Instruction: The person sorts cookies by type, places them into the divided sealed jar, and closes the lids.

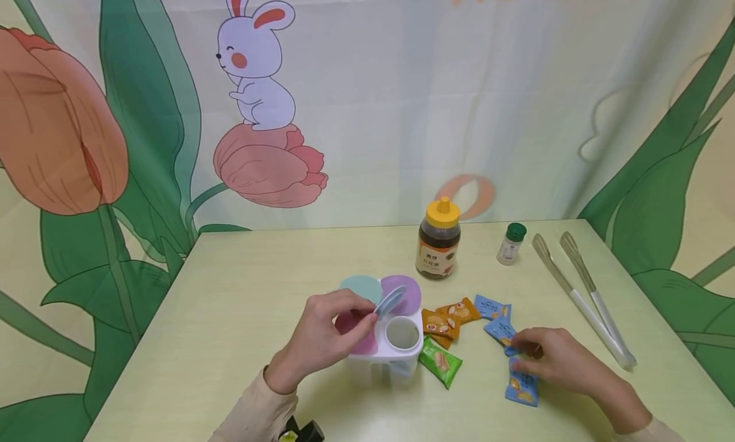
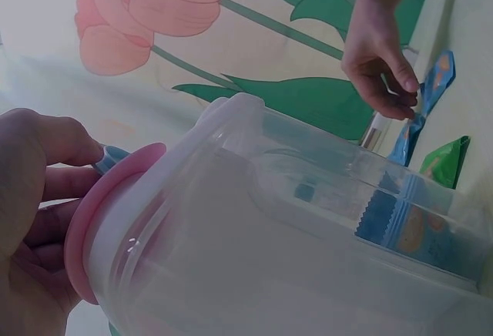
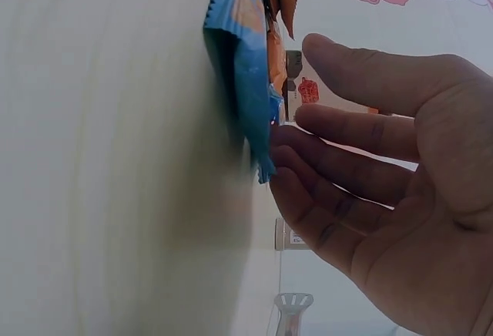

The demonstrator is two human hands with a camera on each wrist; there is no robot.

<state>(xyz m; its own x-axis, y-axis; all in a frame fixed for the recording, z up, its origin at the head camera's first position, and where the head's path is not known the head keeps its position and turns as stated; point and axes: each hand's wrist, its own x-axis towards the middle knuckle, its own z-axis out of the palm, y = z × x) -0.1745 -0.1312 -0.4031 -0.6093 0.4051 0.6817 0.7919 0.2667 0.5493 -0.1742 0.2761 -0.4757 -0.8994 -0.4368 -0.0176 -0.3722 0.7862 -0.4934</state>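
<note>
A clear storage box with a white top stands in front of me, its teal lid, purple lid and pink lid closed. My left hand pinches the raised blue lid, leaving one round opening uncovered. Inside the box lies a blue snack packet. My right hand is at the loose blue packets on the table, fingertips right at the lower blue packet. In the right wrist view thumb and fingers stand apart with nothing between them.
Orange packets and a green packet lie right of the box. Behind stand a honey bottle with a yellow cap and a small green-capped shaker. Metal tongs lie at the far right.
</note>
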